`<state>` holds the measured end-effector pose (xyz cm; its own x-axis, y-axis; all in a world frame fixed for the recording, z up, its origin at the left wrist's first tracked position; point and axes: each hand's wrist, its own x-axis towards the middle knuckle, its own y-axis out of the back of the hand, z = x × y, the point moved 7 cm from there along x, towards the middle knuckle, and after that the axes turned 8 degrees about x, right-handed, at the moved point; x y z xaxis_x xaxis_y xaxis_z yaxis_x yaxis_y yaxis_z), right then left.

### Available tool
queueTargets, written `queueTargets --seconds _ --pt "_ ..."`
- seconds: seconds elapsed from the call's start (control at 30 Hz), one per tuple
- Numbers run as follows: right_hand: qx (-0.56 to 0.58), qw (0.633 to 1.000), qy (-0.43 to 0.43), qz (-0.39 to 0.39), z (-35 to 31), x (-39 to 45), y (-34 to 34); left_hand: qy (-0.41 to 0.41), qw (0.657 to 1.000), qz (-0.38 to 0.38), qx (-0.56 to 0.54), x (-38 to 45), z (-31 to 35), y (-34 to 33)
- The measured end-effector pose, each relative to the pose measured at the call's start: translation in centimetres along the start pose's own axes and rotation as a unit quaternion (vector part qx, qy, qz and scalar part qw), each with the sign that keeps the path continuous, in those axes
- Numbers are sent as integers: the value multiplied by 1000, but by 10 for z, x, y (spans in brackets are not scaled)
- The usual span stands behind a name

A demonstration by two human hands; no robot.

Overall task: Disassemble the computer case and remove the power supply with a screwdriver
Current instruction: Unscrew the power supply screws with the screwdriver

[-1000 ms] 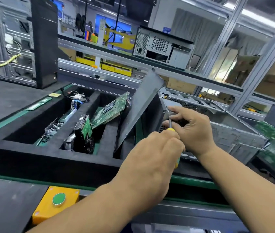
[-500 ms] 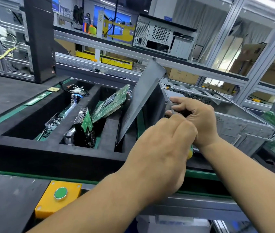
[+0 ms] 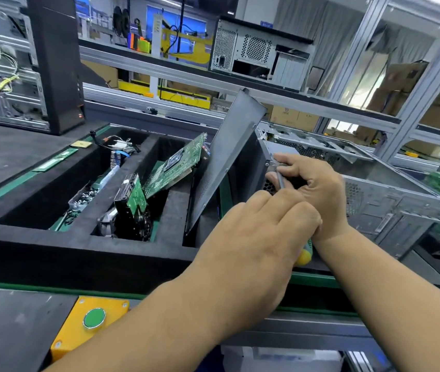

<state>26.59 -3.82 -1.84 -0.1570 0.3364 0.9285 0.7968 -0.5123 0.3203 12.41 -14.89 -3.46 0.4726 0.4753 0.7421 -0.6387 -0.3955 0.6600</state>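
A green-edged workbench (image 3: 4,189) carries a black foam tray (image 3: 79,253), with the grey computer case (image 3: 390,205) just right of that tray and a green memory stick (image 3: 55,159) beside its left wall.

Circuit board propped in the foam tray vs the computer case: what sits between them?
Head view: a dark metal side panel stands tilted in the foam tray's rightmost slot, between the circuit board and the computer case.

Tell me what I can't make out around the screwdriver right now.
Head view only:
- Screwdriver tip and the screw: hidden behind the right hand fingers.
- Its handle: mostly covered by the left hand; only the yellow-green end shows.
- Power supply: not distinguishable inside the computer case.
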Motion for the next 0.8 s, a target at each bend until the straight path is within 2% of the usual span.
queueTargets --seconds 0.37,0.57,0.8 --pt "15 1000 -18 -4 0 -3 3 59 989 120 -61 -4 -15 2" --pt "-8 1000 7 27 -4 -6 2 51 990 118 -59 -3 -14 -1" --pt "-31 999 37 12 -7 -5 1 6 995 85 -55 1 -5 -4"
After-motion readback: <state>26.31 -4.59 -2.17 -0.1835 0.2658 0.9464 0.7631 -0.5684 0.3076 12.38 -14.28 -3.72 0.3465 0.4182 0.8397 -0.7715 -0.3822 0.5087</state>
